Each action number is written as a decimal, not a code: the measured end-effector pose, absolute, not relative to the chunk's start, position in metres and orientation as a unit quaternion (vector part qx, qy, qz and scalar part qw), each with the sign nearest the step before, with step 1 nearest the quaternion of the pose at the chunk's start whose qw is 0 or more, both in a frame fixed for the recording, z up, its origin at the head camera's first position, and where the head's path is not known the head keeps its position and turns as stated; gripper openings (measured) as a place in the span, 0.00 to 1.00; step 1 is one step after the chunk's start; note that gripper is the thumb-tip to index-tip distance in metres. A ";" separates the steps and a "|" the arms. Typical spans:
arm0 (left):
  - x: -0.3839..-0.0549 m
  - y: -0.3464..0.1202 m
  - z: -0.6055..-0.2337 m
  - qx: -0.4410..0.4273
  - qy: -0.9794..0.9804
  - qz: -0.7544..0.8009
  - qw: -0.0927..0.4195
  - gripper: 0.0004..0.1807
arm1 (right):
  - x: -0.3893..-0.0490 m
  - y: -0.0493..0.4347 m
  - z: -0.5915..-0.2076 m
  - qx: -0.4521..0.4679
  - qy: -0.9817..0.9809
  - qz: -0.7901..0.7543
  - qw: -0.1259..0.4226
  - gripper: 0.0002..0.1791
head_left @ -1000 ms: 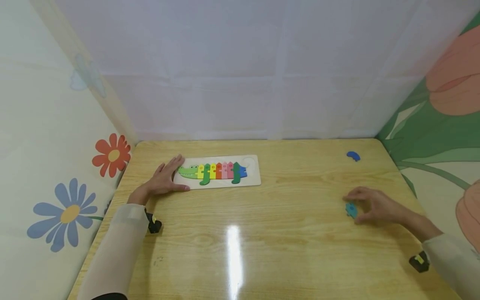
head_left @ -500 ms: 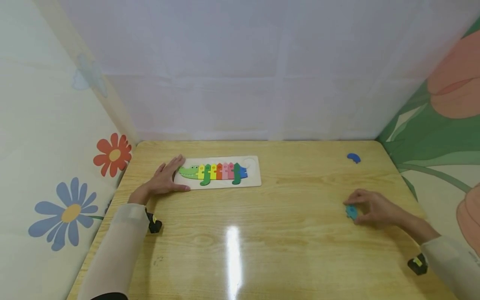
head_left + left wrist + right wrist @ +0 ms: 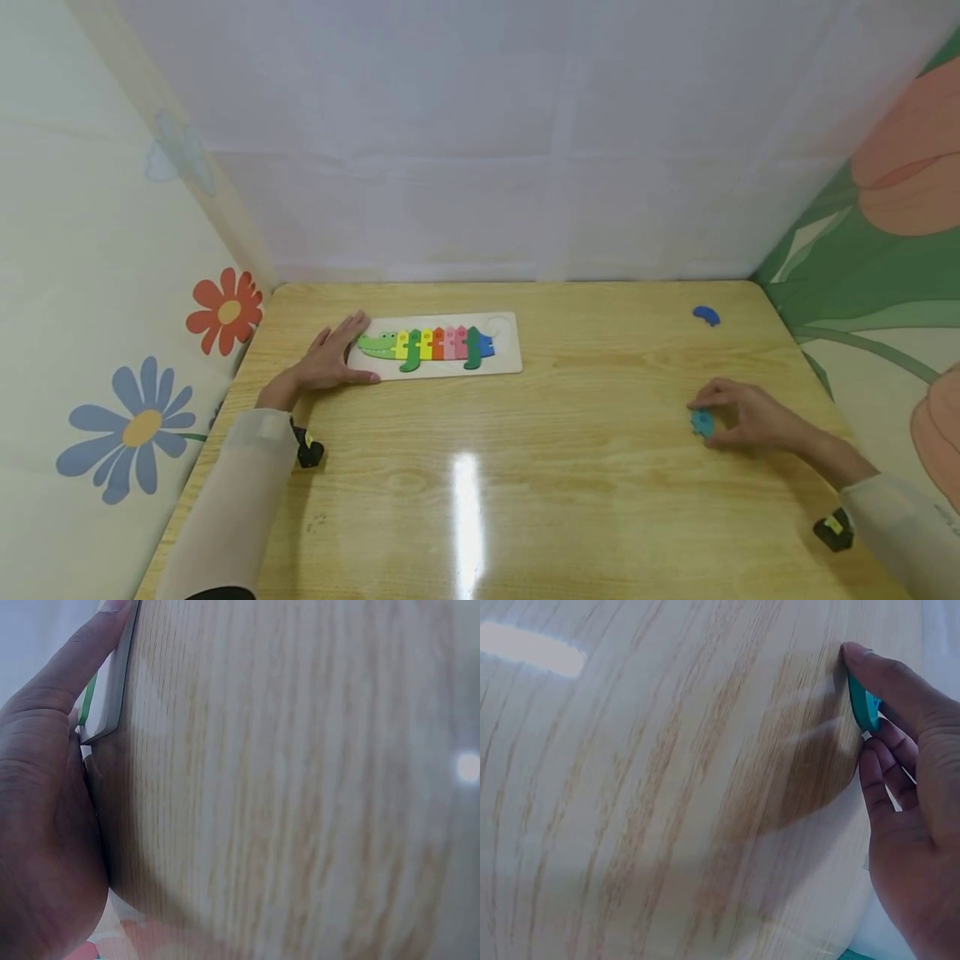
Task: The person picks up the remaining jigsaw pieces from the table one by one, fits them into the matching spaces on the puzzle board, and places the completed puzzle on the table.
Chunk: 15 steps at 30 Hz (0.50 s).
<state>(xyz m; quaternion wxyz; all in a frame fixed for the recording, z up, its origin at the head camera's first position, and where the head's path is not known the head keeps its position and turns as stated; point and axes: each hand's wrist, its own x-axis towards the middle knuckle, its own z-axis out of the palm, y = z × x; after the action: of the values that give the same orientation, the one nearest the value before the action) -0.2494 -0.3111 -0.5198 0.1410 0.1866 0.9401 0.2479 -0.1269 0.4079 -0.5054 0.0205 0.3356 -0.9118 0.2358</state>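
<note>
On the left of the table lies a pale wooden puzzle board (image 3: 508, 358) with a colourful crocodile of interlocking pieces. My left hand (image 3: 318, 362) holds its left end, thumb along the near edge and fingers at the far corner. In the left wrist view the thumb (image 3: 67, 664) lies against the board's edge (image 3: 116, 690). On the right, my right hand (image 3: 750, 417) holds a teal puzzle piece (image 3: 702, 422) between thumb and fingers, close over the table. The right wrist view shows this teal piece (image 3: 864, 705) edge-on in the fingers.
A dark blue curved puzzle piece (image 3: 707, 315) lies near the table's back right. Beside the blue piece on the board is a round outlined recess (image 3: 498, 324). A pale cloth wall (image 3: 480, 208) stands behind the wooden table (image 3: 570, 467), with flower-printed walls at both sides.
The right fingers have closed slightly round the teal piece, which has barely shifted. My left hand and the board stay where they were.
</note>
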 end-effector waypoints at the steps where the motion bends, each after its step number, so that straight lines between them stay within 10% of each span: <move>1: -0.249 -0.311 -0.520 0.186 0.940 0.248 0.141 0.67 | -0.127 0.408 -0.506 0.332 -0.913 0.236 0.020 0.30; 15: -0.250 -0.312 -0.521 0.189 0.940 0.246 0.141 0.66 | -0.126 0.407 -0.507 0.303 -0.918 0.257 0.007 0.26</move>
<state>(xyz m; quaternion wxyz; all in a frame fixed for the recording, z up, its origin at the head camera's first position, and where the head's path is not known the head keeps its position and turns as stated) -0.2496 -0.3117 -0.5211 0.1407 0.1889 0.9401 0.2465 -0.1256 0.4069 -0.5074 0.0066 0.3026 -0.9178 0.2571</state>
